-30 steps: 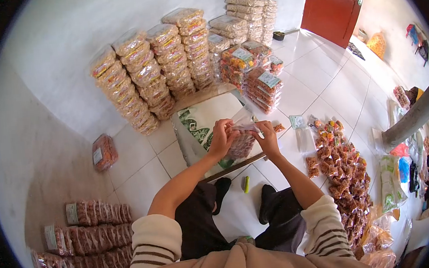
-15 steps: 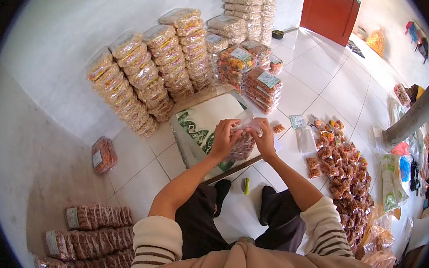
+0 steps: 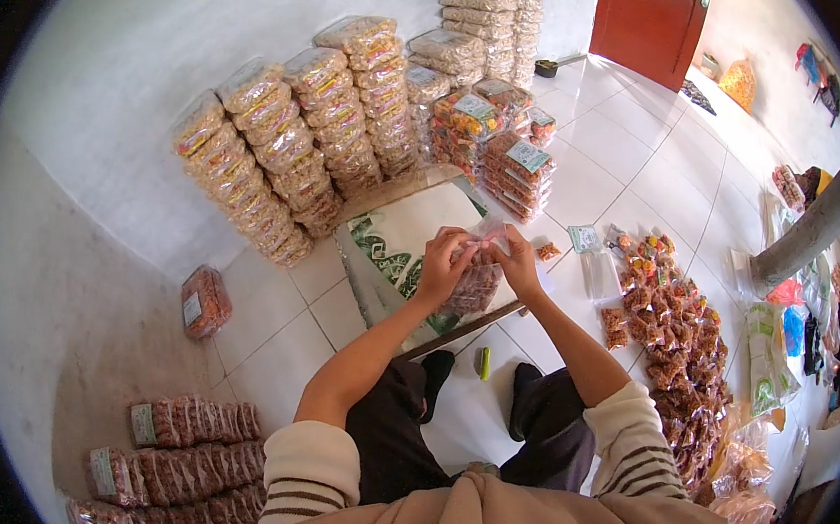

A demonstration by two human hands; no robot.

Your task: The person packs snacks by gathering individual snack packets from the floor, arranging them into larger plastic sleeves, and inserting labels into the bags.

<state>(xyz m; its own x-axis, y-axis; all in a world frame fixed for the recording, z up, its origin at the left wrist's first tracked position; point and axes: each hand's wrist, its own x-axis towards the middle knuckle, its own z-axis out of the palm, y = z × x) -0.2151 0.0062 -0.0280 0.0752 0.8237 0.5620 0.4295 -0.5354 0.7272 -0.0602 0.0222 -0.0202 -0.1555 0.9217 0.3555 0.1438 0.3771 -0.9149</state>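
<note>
A clear plastic bag [image 3: 473, 289] filled with reddish-brown snack packets rests on the low table [image 3: 426, 213] in front of me. My left hand [image 3: 446, 263] pinches the gathered mouth of this bag from the left. From the right, my right hand [image 3: 514, 258] grips the same bag mouth, its fingers close to those of the left. Loose clear plastic sticks up above both hands. The fingertips partly hide where the bag is gathered. On the floor between my feet lies a small green object [image 3: 485, 364].
Tall stacks of packed snack bags [image 3: 275, 136] line the wall. Packs of orange-brown snacks [image 3: 519, 172] stand behind the table. Many small snack packets [image 3: 674, 342] cover the floor at right. Long packs [image 3: 193, 421] lie at lower left, and one pack [image 3: 206, 301] leans by the wall.
My fingers have shifted slightly on the bag's mouth, with the hands a little closer together around the gathered plastic. The surroundings look the same.
</note>
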